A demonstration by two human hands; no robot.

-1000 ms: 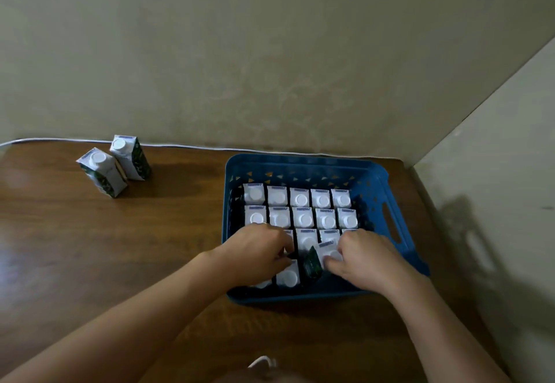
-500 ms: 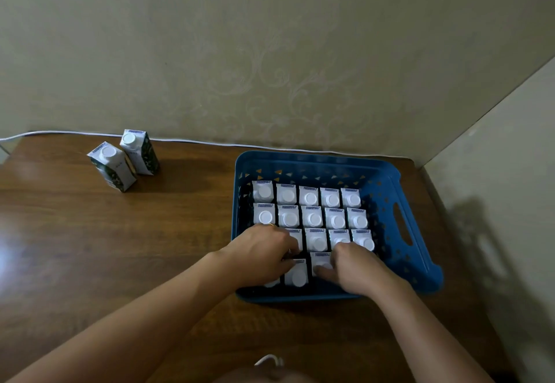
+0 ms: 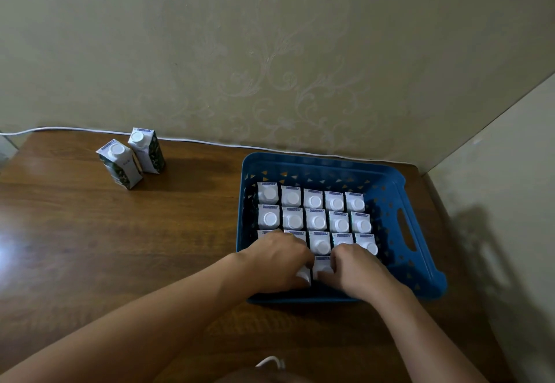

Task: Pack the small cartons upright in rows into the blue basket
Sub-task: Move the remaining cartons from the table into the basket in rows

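Observation:
The blue basket point(image 3: 417, 265) stands on the wooden table at the right. Inside it, small white-topped cartons point(image 3: 314, 201) stand upright in three full rows, with a nearer row partly filled. My left hand point(image 3: 277, 258) rests over the near-left cartons and touches a carton point(image 3: 303, 274) there. My right hand point(image 3: 357, 268) has its fingers around a carton point(image 3: 323, 265) in the near row, which stands upright. Two more cartons point(image 3: 120, 166) stand outside on the table at the far left.
A white cable point(image 3: 192, 140) runs along the table's back edge under the patterned wall. A second wall closes in at the right of the basket. The two loose cartons stand apart from the basket across bare wood.
The tilted carton in my right hand has been set upright into the near row. Both hands have closed in toward each other around it.

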